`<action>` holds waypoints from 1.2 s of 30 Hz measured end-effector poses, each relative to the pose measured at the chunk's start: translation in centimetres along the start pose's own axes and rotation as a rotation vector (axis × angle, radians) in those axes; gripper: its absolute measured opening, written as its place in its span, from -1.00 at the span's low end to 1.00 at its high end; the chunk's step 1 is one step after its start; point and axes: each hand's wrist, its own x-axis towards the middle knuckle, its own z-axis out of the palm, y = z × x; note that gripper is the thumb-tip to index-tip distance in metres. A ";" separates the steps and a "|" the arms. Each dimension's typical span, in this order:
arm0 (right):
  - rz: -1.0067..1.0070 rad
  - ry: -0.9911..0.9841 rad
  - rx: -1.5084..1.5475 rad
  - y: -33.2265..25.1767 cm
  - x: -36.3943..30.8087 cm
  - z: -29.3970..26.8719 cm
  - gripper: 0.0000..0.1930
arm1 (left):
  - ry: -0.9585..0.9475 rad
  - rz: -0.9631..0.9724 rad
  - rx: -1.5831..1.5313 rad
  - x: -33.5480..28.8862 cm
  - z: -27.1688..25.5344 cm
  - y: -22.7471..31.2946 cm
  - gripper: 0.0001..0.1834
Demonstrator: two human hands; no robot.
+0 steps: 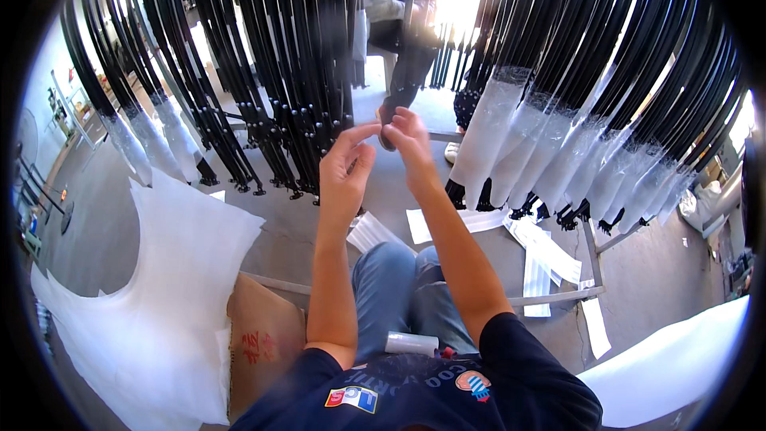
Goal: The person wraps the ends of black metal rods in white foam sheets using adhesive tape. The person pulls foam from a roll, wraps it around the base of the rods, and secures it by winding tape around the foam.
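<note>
In front of the hanging black rods (295,72), both of my hands are raised close together. My left hand (343,175) has its index finger stretched toward the right one, with the thumb apart from it. My right hand (411,144) has its fingers curled in, as in a pinch; anything between them is too small to make out. Bundled rods at the right have lower ends wrapped in white foam sheet (495,128) and clear film. The rods nearest my left hand are bare, with small knobs at their lower ends.
At the left, white foam sheets (175,271) lie over a cardboard box (267,343). A roll of clear film (411,343) rests at my lap. White strips (550,247) are scattered on the floor around a metal frame bar (558,297). Another person (411,56) stands behind the rods.
</note>
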 end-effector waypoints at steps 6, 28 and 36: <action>0.011 -0.307 0.062 3.0 2.4 2.3 -0.26 | 0.026 -0.024 -0.036 -0.5 -1.4 -2.8 -0.72; -0.083 -0.236 0.121 0.5 -3.6 5.2 -0.70 | 0.319 0.090 0.270 -2.9 -2.6 -5.5 -0.45; -0.066 -0.488 -0.360 8.9 -10.6 -2.6 -0.54 | 0.146 0.410 0.451 -12.5 0.0 -7.1 -0.76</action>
